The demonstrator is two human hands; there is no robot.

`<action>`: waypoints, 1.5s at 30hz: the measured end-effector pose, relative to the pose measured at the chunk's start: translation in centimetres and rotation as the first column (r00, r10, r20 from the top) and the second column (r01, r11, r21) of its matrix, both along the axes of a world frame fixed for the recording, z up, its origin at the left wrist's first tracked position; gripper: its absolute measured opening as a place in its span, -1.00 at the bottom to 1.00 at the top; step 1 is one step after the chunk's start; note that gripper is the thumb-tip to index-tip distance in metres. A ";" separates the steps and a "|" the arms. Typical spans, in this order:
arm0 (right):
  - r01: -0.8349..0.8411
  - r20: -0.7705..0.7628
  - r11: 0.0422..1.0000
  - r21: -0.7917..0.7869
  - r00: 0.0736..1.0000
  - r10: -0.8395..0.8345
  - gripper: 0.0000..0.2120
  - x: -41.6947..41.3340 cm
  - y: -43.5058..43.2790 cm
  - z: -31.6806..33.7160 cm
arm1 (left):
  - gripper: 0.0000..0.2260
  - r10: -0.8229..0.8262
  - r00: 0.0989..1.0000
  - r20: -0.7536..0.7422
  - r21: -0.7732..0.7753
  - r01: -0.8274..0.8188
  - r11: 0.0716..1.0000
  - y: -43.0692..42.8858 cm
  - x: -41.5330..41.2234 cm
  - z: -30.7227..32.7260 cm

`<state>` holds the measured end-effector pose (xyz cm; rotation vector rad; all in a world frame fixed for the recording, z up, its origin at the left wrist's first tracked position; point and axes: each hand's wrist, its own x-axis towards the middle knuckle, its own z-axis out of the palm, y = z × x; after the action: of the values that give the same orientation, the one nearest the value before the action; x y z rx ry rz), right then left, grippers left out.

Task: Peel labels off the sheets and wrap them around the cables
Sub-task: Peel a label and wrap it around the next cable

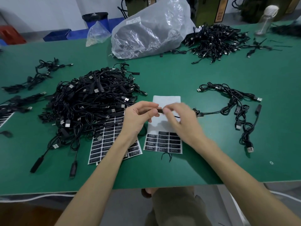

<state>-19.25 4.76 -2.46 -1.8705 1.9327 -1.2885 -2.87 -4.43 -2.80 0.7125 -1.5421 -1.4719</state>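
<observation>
My left hand (pixel 138 116) and my right hand (pixel 180 118) meet above a label sheet (pixel 164 141), both pinching the small black controller block (pixel 160 110) of one cable. That cable (pixel 211 113) trails right across the green table toward a loose group of cables (pixel 241 108). The sheet under my hands is bare white at its far end and keeps rows of black labels at its near end. A second, fuller label sheet (pixel 105 139) lies to the left, partly under my left forearm. A big heap of black USB cables (pixel 91 101) sits left of my hands.
A clear plastic bag (pixel 151 30) with dark contents lies at the back centre, another cable heap (pixel 216 39) at the back right, a bottle (pixel 267 18) beyond it. Loose cables (pixel 37 75) and another label sheet (pixel 4 116) lie far left. The table's front edge (pixel 146 187) is close.
</observation>
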 end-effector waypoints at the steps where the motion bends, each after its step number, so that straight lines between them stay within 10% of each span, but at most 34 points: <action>1: -0.053 0.002 0.990 0.132 0.999 0.053 -0.66 0.3 0.0 -0.1 | -0.85 -0.021 1.000 0.009 -0.017 0.021 1.000 0.0 0.0 -0.1; 7: 0.035 0.028 0.998 0.054 0.999 -0.037 -0.87 -0.5 -0.7 -1.1 | -0.73 0.011 0.995 0.100 -0.106 0.000 0.994 0.2 -0.1 0.0; 15: 0.185 0.302 0.982 -0.032 0.938 -0.167 -0.92 -1.3 -0.6 -0.6 | -0.21 -0.037 0.786 0.617 -0.237 0.231 0.944 1.0 -1.2 -0.2; 21: 0.107 0.316 0.994 0.028 0.942 -0.110 -0.93 -1.3 -0.4 -0.3 | -0.82 0.394 0.728 0.562 -0.677 0.131 0.724 1.1 -1.3 -0.5; 29: 0.111 0.312 0.990 0.084 0.941 -0.132 -0.89 -1.4 -0.5 -0.6 | -0.43 0.168 0.646 0.744 -0.458 0.311 0.833 0.8 -1.4 -1.0; 45: 0.202 0.236 0.966 0.159 0.943 -0.236 -0.94 -1.4 -0.9 -0.8 | -0.66 0.189 0.719 0.669 -0.424 0.161 0.891 0.4 -1.0 -0.9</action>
<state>-20.69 3.89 -3.31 -1.3831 2.0736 -1.3450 -3.88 -4.04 -3.66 1.0527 -2.3492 -0.7583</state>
